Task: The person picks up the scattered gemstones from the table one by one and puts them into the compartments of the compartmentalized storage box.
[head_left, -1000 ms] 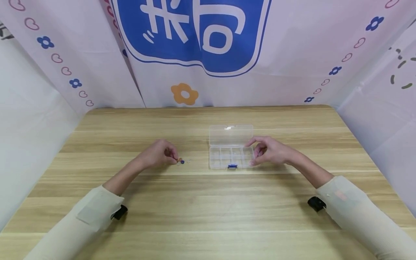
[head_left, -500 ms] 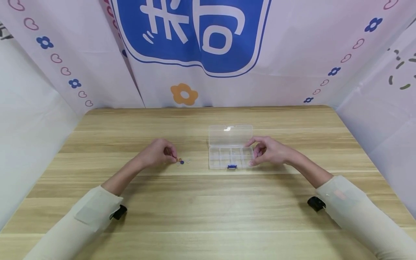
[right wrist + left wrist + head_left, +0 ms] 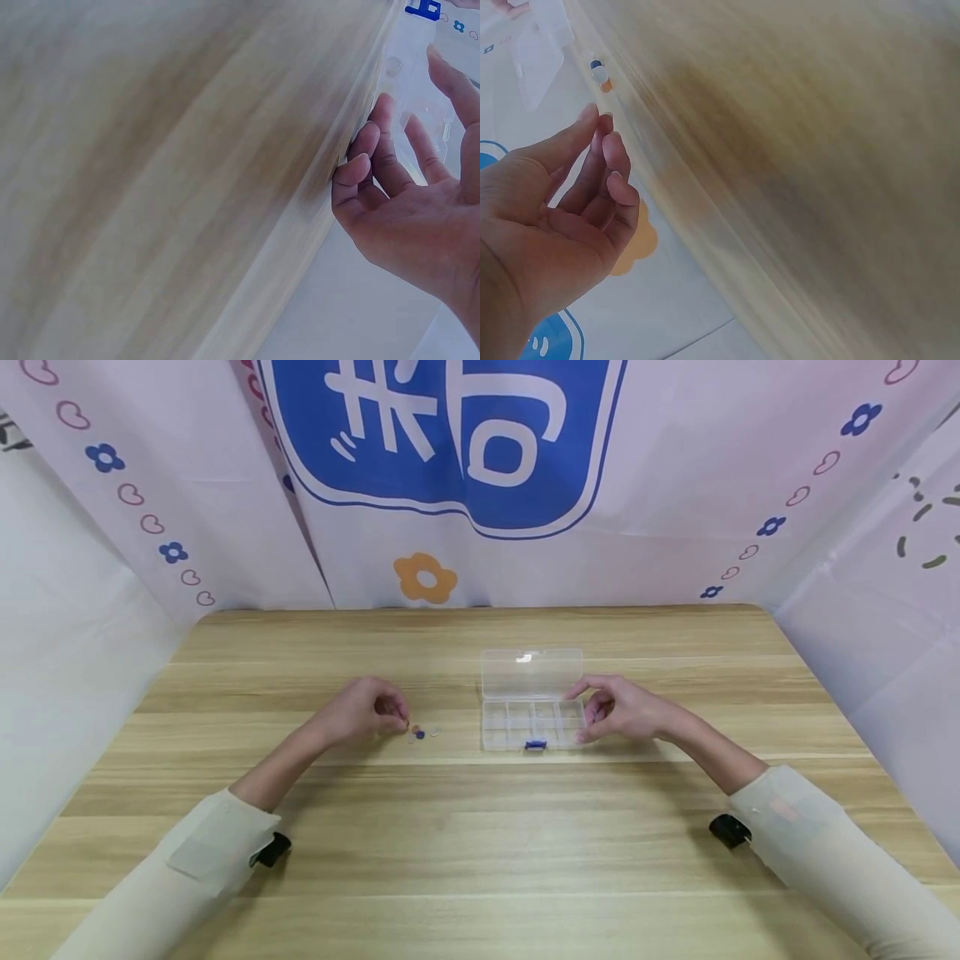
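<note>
In the head view, my left hand (image 3: 367, 712) is just above the table, thumb and index fingertips pinched on a tiny orange-red piece (image 3: 407, 724), mostly hidden by the fingers. Beside the fingertips lie small round button-like pieces: a dark blue one (image 3: 420, 735), an orange one (image 3: 416, 728) and pale ones (image 3: 434, 732). A clear plastic compartment box (image 3: 521, 747) lies with its lid (image 3: 532, 673) raised and a blue latch (image 3: 536, 745) in front. My right hand (image 3: 626, 708) holds its right end, thumb at the front corner, index finger near the hinge.
The wooden table (image 3: 480, 843) ends at a white printed cloth (image 3: 660, 560) behind, and cloth also hangs at both sides. A faint round shape (image 3: 393, 66) shows at the box in the right wrist view.
My left hand has risen slightly and drawn a little back to the left, taking the orange-red piece off the group. The right hand and the box stay put.
</note>
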{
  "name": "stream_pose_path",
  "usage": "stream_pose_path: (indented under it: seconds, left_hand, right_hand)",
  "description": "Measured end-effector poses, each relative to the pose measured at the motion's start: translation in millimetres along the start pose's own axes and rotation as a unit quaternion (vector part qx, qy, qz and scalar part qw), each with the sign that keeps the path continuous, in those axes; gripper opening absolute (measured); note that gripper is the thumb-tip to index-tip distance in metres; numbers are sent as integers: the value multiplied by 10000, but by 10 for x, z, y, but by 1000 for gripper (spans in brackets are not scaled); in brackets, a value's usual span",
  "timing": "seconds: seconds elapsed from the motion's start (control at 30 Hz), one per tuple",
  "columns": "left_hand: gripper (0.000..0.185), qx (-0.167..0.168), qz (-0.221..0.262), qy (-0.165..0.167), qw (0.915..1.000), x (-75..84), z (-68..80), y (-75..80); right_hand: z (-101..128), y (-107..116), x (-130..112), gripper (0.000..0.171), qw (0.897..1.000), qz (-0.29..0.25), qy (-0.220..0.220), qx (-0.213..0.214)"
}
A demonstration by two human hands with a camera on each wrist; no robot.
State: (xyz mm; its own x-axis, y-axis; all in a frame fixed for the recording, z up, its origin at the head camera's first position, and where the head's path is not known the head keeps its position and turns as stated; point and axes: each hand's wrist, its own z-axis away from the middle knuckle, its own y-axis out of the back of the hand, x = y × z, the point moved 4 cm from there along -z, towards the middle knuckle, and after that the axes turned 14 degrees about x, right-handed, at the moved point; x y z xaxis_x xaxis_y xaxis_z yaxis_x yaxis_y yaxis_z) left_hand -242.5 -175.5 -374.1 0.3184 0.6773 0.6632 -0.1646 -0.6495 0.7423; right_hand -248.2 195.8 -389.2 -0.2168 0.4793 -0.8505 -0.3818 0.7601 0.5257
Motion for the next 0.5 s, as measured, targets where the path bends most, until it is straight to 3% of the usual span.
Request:
stream_pose_path:
  seconds: [0.5]
  left_hand:
    - [4,176,-13,-243,9996,55,-22,-6]
  right_hand:
    - [-4,-1,34,58,10000,58,3,4]
